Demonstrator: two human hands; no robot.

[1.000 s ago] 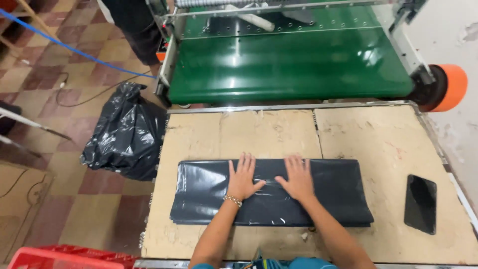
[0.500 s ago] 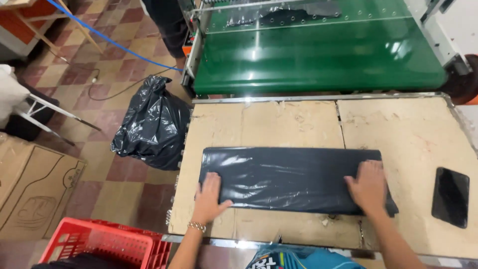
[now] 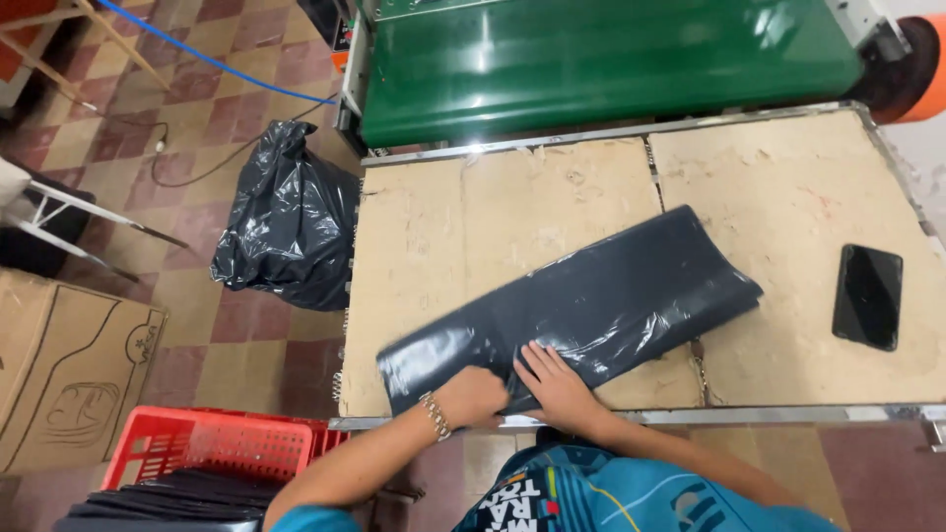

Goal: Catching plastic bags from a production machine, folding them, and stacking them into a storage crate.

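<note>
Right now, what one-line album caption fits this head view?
Both hands, left hand and right hand, press the near edge of a dark plastic bag slanted across a worn table.

Left hand (image 3: pixel 473 394): bare, a chain-link bracelet of pale metal at the wrist; forearm bare up to a short teal-blue sleeve edge at the bottom of the view. Right hand (image 3: pixel 559 386): bare, no ring or band visible, forearm bare to where it meets the shirt. Shirt at bottom centre is teal-blue with a busy print — white block lettering, a thin yellow curved line, small red and dark patches, part of it cut off by the frame
</note>
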